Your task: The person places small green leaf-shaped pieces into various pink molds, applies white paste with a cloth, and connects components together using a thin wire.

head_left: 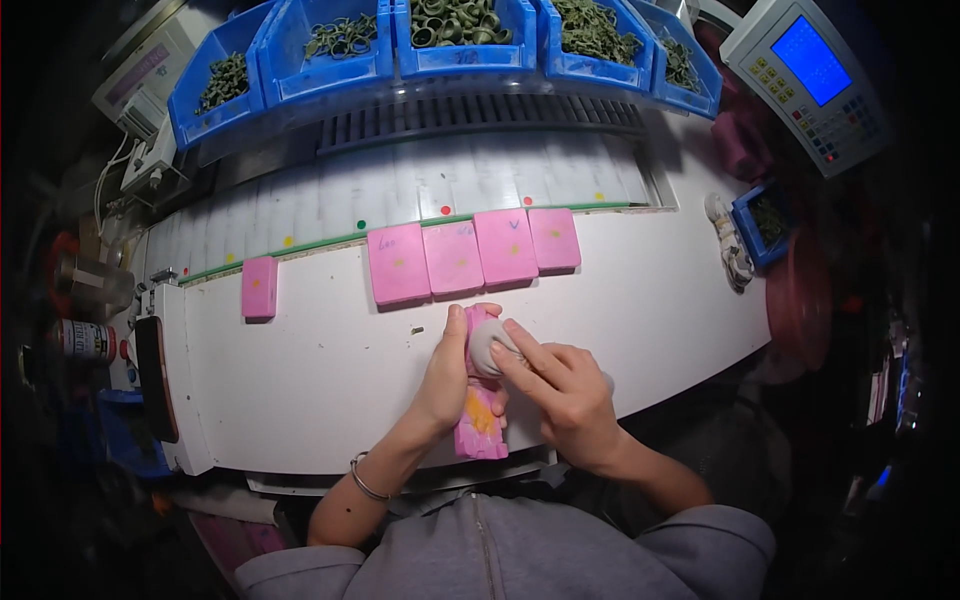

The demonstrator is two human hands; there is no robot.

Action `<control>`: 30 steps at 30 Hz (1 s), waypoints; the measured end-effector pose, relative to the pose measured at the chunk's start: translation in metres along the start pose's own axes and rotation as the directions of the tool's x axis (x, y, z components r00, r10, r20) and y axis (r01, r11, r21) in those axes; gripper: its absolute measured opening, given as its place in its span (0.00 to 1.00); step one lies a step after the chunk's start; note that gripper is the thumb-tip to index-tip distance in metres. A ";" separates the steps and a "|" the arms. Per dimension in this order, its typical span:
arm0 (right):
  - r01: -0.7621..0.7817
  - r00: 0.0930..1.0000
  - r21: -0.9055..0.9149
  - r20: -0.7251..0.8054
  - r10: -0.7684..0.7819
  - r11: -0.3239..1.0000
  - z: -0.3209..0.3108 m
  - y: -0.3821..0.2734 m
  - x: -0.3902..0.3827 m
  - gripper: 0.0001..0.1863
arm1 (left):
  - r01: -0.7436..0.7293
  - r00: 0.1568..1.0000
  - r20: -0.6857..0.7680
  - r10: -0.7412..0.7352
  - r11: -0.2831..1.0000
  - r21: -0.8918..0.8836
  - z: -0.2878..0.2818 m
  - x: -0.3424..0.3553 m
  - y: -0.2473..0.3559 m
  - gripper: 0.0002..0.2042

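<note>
above the worktop (300,390), we grip a pink block (480,432) in the fingers of our left hand (440,385) and hold a grey pad (488,350) to it with our right (572,405), seemingly a dabbing step, the next move likely calling for light, even pressure.

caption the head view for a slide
Left hand holds a pink block; right hand holds a grey pouch against it.

blocks (398,265): blue handwriting on three | bin (467,60): dark lettering | bottle (88,341): printed label | screen (810,60): text too faint
</note>
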State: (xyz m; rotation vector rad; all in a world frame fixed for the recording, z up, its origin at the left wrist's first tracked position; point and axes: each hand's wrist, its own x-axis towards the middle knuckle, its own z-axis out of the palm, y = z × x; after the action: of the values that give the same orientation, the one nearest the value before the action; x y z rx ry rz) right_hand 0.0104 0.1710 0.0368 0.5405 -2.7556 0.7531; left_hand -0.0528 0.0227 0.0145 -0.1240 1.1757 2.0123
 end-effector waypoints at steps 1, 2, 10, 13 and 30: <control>0.036 0.997 -0.036 -0.064 -0.038 0.999 0.003 0.003 -0.002 0.28 | 0.009 1.000 -0.010 -0.009 0.999 -0.041 0.000 -0.001 0.001 0.26; 0.036 0.997 -0.035 -0.063 -0.038 0.999 0.005 0.003 -0.003 0.28 | 0.017 1.000 -0.020 -0.019 0.997 -0.081 0.000 -0.002 0.001 0.26; 0.138 0.983 -0.176 -0.098 -0.157 0.975 0.008 -0.002 -0.005 0.23 | -0.111 0.994 0.008 0.111 0.987 0.118 -0.009 0.001 -0.005 0.24; 0.073 0.989 -0.072 -0.122 -0.081 0.995 -0.004 -0.011 -0.006 0.26 | -0.349 0.927 -0.011 0.374 0.874 0.338 -0.013 0.000 -0.005 0.25; -0.018 0.994 0.114 0.111 0.005 0.993 -0.008 -0.019 -0.009 0.34 | -0.638 0.710 0.024 0.704 0.628 0.445 -0.002 -0.006 -0.002 0.26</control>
State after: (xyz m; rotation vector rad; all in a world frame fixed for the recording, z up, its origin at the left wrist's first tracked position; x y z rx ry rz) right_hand 0.0273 0.1630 0.0489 0.6073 -2.8317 0.9149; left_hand -0.0479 0.0183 0.0147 0.4715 1.9566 2.3269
